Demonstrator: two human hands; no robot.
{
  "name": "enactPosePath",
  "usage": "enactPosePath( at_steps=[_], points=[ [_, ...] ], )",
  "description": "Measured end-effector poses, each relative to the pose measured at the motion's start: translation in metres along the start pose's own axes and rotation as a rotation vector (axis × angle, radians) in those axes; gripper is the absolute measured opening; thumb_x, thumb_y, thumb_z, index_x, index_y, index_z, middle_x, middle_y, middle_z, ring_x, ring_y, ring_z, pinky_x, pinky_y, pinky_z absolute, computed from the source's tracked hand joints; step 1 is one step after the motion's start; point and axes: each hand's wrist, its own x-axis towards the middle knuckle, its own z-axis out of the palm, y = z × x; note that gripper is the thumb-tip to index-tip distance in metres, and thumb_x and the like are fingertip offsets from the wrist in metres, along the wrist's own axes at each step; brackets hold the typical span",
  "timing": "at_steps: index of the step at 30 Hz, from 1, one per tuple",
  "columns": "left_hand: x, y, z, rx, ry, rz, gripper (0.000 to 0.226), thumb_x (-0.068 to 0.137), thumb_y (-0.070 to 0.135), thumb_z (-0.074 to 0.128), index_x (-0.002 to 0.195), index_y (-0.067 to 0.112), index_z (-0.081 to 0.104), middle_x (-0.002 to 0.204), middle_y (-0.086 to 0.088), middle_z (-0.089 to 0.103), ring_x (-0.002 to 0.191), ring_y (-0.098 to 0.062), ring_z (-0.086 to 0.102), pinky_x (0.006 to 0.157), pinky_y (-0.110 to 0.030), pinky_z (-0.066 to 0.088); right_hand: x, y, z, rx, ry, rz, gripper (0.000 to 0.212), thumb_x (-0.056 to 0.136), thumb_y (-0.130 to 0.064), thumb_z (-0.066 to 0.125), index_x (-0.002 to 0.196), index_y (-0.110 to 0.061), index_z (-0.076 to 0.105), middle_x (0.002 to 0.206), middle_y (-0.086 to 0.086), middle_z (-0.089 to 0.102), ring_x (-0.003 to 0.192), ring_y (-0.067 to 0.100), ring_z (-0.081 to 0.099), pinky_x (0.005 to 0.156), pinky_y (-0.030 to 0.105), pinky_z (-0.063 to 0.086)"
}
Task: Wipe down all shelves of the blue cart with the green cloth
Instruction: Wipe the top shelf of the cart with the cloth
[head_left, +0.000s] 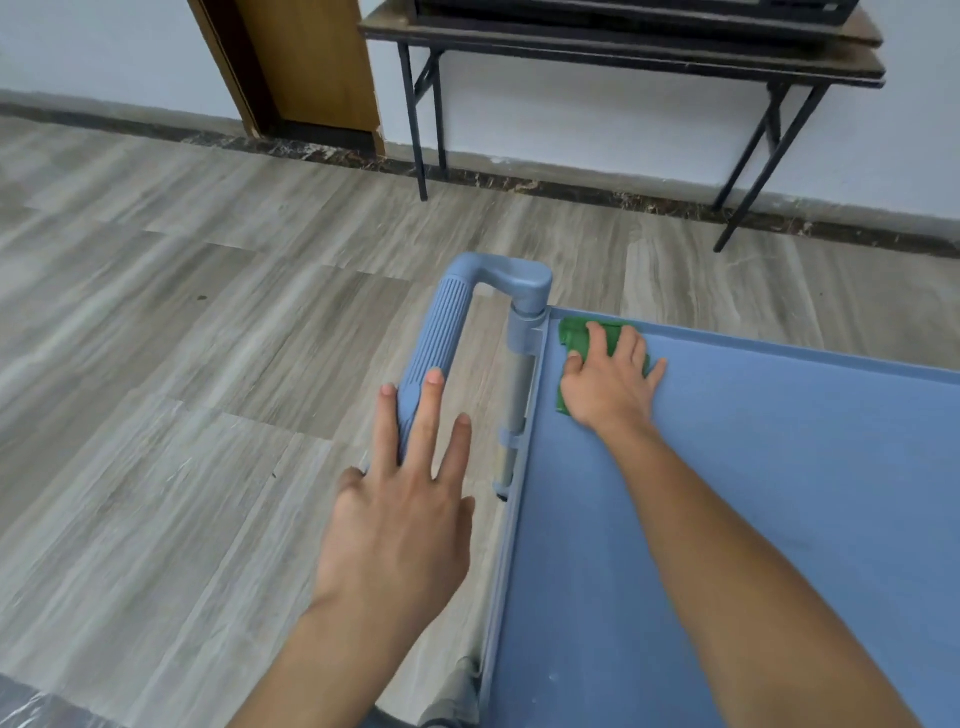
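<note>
The blue cart's top shelf (753, 467) fills the lower right of the view, with a raised rim. My right hand (610, 382) lies flat on the green cloth (574, 330), pressing it onto the shelf's far left corner; most of the cloth is hidden under the palm. The cart's ribbed blue handle (441, 332) stands off the left side on a grey post. My left hand (405, 514) hovers over the near end of that handle with fingers spread, fingertips touching it, not wrapped around it. The lower shelves are hidden.
Grey wood-look floor (182, 364) stretches to the left and beyond the cart. A dark folding table (623, 47) stands against the white wall at the back, and a wooden door frame (311, 67) is at the back left.
</note>
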Motion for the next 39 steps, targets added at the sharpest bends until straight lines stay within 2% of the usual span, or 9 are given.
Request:
enactPosePath(
  at_steps=[9,13,17,19,21,24,29,34,39],
  points=[
    [0.005,0.000,-0.002,0.020,0.014,-0.034,0.071,0.103,0.057,0.026,0.162,0.027,0.002,0.162,-0.009,-0.039,0.154,-0.042,-0.020,0.089,-0.045,0.053,-0.144,0.008,0.019,-0.013,-0.064,-0.159,0.057,0.101,-0.043,0.023,0.157,-0.033,0.021,0.167,0.010,0.009,0.154,0.025,0.004,0.121,0.058,-0.003],
    [0.006,0.001,-0.002,0.061,0.030,-0.062,0.064,0.102,0.057,0.033,0.158,0.029,0.021,0.165,-0.008,-0.033,0.154,-0.043,-0.014,0.077,-0.042,0.049,-0.258,0.020,0.029,-0.005,-0.021,-0.259,0.060,0.095,-0.043,0.028,0.151,-0.024,0.041,0.160,0.015,0.033,0.149,0.032,0.026,0.119,0.063,0.013],
    [0.005,0.003,0.001,0.107,0.020,-0.071,0.058,0.101,0.059,0.036,0.148,0.026,0.039,0.167,-0.007,-0.029,0.155,-0.043,-0.013,0.068,-0.040,0.041,-0.349,0.042,0.031,-0.029,-0.034,-0.353,0.055,0.097,-0.039,0.034,0.148,-0.021,0.046,0.158,0.015,0.037,0.148,0.032,0.029,0.118,0.063,0.019],
    [0.006,0.001,0.004,0.099,0.034,-0.076,0.058,0.100,0.061,0.037,0.145,0.025,0.044,0.168,-0.008,-0.026,0.155,-0.043,-0.012,0.072,-0.042,0.043,-0.369,0.045,0.030,-0.052,-0.037,-0.375,0.054,0.097,-0.039,0.034,0.145,-0.021,0.050,0.155,0.015,0.041,0.146,0.032,0.033,0.117,0.063,0.020],
    [0.007,0.001,0.002,0.119,0.033,-0.053,0.061,0.100,0.062,0.036,0.145,0.023,0.045,0.170,-0.013,-0.018,0.155,-0.043,-0.013,0.094,-0.052,0.044,-0.370,0.043,0.031,-0.056,-0.026,-0.369,0.054,0.097,-0.039,0.034,0.144,-0.021,0.052,0.154,0.015,0.043,0.145,0.032,0.035,0.118,0.063,0.019],
    [-0.023,0.019,0.006,0.029,0.088,0.058,0.062,0.100,0.059,0.032,0.149,0.024,0.046,0.171,-0.015,0.005,0.157,-0.040,-0.004,0.119,-0.069,0.011,-0.368,0.043,0.031,-0.046,-0.008,-0.349,0.054,0.094,-0.039,0.038,0.143,-0.021,0.052,0.154,0.015,0.043,0.145,0.031,0.035,0.118,0.063,0.019],
    [-0.142,0.058,0.059,-0.147,0.272,0.185,0.054,0.102,0.048,0.038,0.132,0.015,0.068,0.157,-0.014,0.046,0.149,-0.042,0.034,0.118,-0.070,0.017,-0.367,0.040,0.039,-0.062,0.007,-0.349,0.074,0.087,-0.045,0.052,0.153,-0.017,0.032,0.157,0.016,0.038,0.148,0.031,0.030,0.118,0.059,0.020],
    [-0.138,0.067,0.062,-0.103,0.218,0.025,0.060,0.106,0.046,0.030,0.125,0.006,0.070,0.145,-0.011,0.059,0.140,-0.047,0.044,0.116,-0.067,0.024,-0.379,0.049,0.043,0.005,0.147,-0.414,0.071,0.084,-0.039,0.063,0.146,-0.010,0.046,0.146,0.013,0.052,0.139,0.033,0.043,0.114,0.054,0.031],
    [-0.138,0.074,0.068,-0.004,0.140,0.012,0.058,0.105,0.045,0.036,0.115,0.002,0.073,0.144,-0.011,0.059,0.137,-0.050,0.043,0.113,-0.066,0.027,-0.383,0.092,0.036,0.028,0.245,-0.564,0.043,0.092,-0.037,0.056,0.129,-0.017,0.063,0.139,0.012,0.058,0.132,0.033,0.050,0.107,0.054,0.039]
  ],
)
